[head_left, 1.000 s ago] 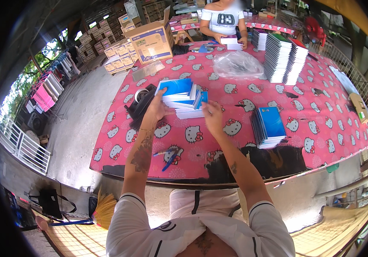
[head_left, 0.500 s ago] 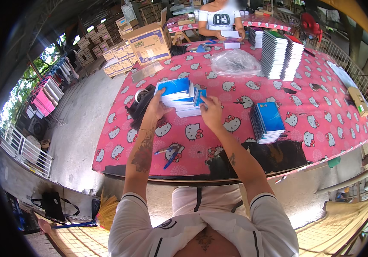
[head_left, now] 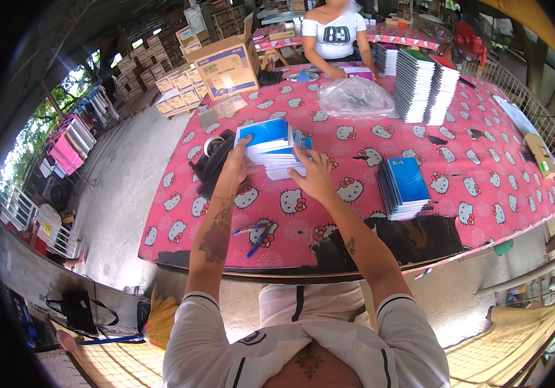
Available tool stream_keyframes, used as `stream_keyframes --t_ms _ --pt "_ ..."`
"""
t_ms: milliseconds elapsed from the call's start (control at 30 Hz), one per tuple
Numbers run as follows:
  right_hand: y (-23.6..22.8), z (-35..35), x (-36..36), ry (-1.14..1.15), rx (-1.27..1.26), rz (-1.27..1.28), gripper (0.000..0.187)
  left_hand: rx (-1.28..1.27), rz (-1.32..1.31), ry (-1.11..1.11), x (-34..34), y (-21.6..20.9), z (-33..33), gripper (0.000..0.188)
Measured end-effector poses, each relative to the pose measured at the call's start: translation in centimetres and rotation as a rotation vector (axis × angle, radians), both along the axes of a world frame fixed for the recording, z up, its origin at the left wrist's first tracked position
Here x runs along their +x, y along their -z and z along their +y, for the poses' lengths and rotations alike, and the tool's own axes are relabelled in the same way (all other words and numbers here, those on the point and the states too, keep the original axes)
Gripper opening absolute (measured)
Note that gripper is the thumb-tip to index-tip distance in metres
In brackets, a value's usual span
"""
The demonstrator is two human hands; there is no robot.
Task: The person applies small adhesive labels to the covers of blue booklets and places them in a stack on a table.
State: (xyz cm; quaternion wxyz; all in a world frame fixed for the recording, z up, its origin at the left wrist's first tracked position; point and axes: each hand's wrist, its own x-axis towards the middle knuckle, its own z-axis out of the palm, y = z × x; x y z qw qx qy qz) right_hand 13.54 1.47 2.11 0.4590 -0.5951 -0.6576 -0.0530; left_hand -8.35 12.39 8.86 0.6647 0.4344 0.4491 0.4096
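Observation:
Blue-covered spiral notebooks (head_left: 268, 130) lie stacked in front of me, the upper ones out of line with those below. My left hand (head_left: 239, 160) grips the stack's left side, thumb on the top cover and the other fingers partly hidden beneath. At the right side, my right hand (head_left: 316, 173) has its fingers apart, the fingertips at the edges of the lower notebooks. A second pile of blue spiral notebooks (head_left: 408, 180) stands to the right. Next to my left hand is a black tape dispenser (head_left: 216, 161) with a roll of tape.
Blue pens (head_left: 259, 240) lie near the table's front edge. Farther back are a clear plastic bag (head_left: 355, 97), tall green-topped notebooks (head_left: 413, 87) and red-topped ones (head_left: 441, 90). Across the pink patterned table (head_left: 271, 207) stands a co-worker (head_left: 336, 39). A cardboard box (head_left: 227, 68) stands at far left.
My right hand has come off the blue cover at the stack's right and spread its fingers lower down. My left hand keeps its hold. The co-worker's white item is no longer held up.

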Motion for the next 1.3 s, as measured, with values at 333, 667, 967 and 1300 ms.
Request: stream_keyframes --t_ms 333,667,967,1300 --pt "0.6 0.4 -1.0 0.016 0.031 0.034 0.062 0.028 0.028 -0.052 0.0 0.0 -0.5 0.082" --pt "-0.6 1.4 0.1 -0.05 -0.091 -0.102 0.062 0.036 -0.025 -0.023 -0.4 0.1 -0.4 0.081" --pt "-0.9 1.9 -0.4 0.041 0.04 -0.189 0.053 0.027 0.11 -0.188 -0.2 0.2 1.0 0.081" --pt "0.0 3.8 -1.4 0.121 0.054 0.132 0.052 0.049 -0.111 -0.151 -0.3 0.6 0.6 0.07"
